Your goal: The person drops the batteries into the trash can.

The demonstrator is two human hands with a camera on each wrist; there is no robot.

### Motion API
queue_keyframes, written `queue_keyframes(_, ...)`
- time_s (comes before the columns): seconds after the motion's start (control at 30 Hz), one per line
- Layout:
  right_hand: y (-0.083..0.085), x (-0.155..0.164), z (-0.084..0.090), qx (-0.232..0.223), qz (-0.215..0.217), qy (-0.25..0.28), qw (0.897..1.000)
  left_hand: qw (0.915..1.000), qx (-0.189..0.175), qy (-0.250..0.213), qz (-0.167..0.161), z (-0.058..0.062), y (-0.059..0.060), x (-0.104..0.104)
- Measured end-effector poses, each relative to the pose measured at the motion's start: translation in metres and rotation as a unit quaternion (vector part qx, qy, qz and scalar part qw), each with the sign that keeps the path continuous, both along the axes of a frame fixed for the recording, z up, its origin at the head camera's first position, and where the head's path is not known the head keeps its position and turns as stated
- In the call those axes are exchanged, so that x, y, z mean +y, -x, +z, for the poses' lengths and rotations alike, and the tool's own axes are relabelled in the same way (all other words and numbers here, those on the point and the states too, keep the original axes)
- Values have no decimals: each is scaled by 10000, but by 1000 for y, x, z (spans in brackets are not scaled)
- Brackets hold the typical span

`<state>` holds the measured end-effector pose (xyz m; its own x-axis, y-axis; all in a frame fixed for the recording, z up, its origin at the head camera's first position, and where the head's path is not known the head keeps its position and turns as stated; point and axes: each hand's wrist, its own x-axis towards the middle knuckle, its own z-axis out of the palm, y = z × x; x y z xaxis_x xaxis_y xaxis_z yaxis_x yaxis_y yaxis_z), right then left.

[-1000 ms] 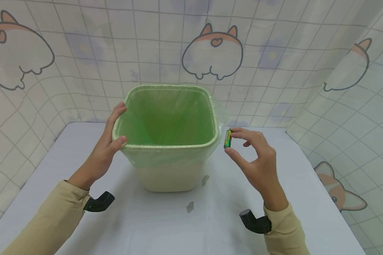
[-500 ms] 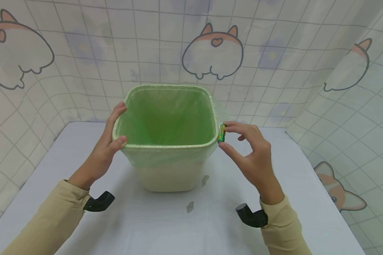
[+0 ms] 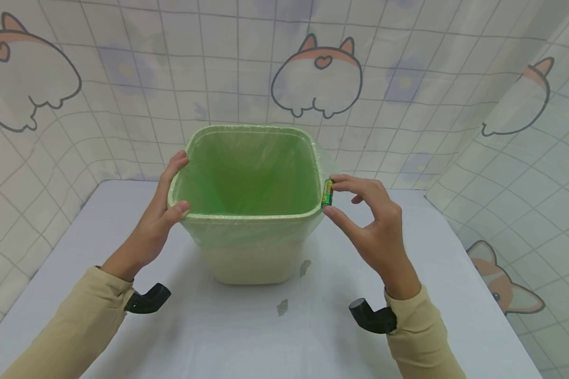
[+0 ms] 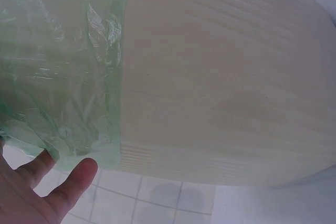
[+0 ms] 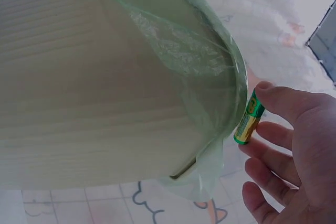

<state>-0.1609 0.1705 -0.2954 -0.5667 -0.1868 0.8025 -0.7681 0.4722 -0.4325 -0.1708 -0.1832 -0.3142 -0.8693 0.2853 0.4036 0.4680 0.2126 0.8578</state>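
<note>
A cream trash can (image 3: 251,258) stands on the white table, its inside and rim covered by a thin green plastic bag (image 3: 246,173). My left hand (image 3: 149,226) grips the left side of the rim, with the thumb at the front corner and fingertips hooked over the edge. The left wrist view shows the bag's loose lower edge (image 4: 113,77) hanging down the outer wall. Between thumb and fingertips, my right hand (image 3: 374,226) pinches a small green and yellow battery (image 5: 249,117). It is held nearly upright, right at the outside of the right rim.
A white tabletop (image 3: 332,342) extends around the can and carries two small grey patches (image 3: 282,308). Behind and beside it hangs a tile-patterned curtain (image 3: 237,68) with cartoon dogs. A black curved wrist device (image 3: 372,317) juts from each sleeve.
My right hand has carried the battery left and slightly up, from beside the trash can to its right rim. The left hand and the can have stayed in place.
</note>
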Motion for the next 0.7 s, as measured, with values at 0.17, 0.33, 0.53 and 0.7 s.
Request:
queue_keyframes(0.17, 3, -3, 1, -27, 39, 33, 10000, 10000, -3, -2, -2, 0, 0, 0)
queue_keyframes(0.33, 4, -7, 3, -138, 27, -64, 9999, 10000, -7, -1, 2, 0, 0, -1)
queue_keyframes(0.53, 4, -11, 4, -286, 24, -122, 9995, 10000, 0, 33, 8, 1, -1, -1)
queue_keyframes(0.7, 4, -12, 5, -326, 85, -185, 9993, 10000, 12, 22, -27, 1, -1, -1)
